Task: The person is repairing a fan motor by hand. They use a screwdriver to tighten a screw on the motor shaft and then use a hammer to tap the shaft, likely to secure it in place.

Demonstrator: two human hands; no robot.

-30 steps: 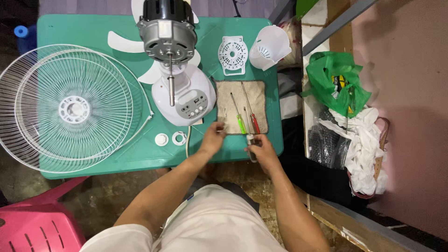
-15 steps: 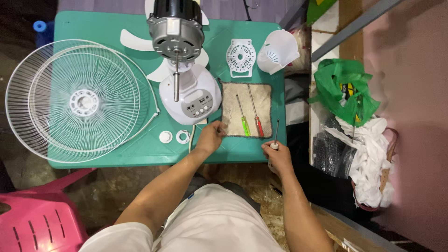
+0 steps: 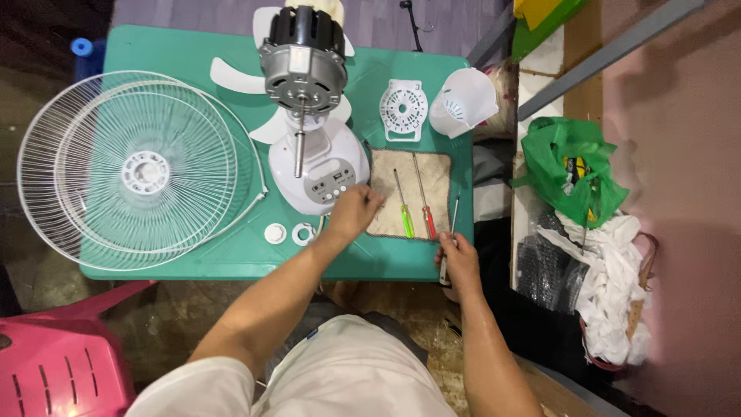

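My left hand [image 3: 353, 210] rests on the left edge of a beige cloth [image 3: 432, 174], right beside the white fan base [image 3: 316, 166] with its bare motor [image 3: 302, 58]. A green-handled screwdriver [image 3: 404, 210] and a red-handled screwdriver [image 3: 424, 202] lie on that cloth. My right hand [image 3: 457, 259] grips a dark-handled screwdriver [image 3: 454, 216] at the table's front right corner, its shaft pointing away from me. The green table [image 3: 185, 54] carries all of this.
Two white wire fan guards [image 3: 131, 170] cover the table's left half. White fan blades [image 3: 231, 77] lie behind the motor. Two white plastic motor covers [image 3: 404, 110] [image 3: 465, 100] sit at the back right. Small white caps [image 3: 275, 232] lie near the front edge. A pink chair [image 3: 54, 363] stands lower left; bags [image 3: 575, 166] sit on the right.
My right hand has moved right, off the cloth to the table's corner, taking the dark-handled screwdriver with it. My left hand stays on the cloth's left edge.
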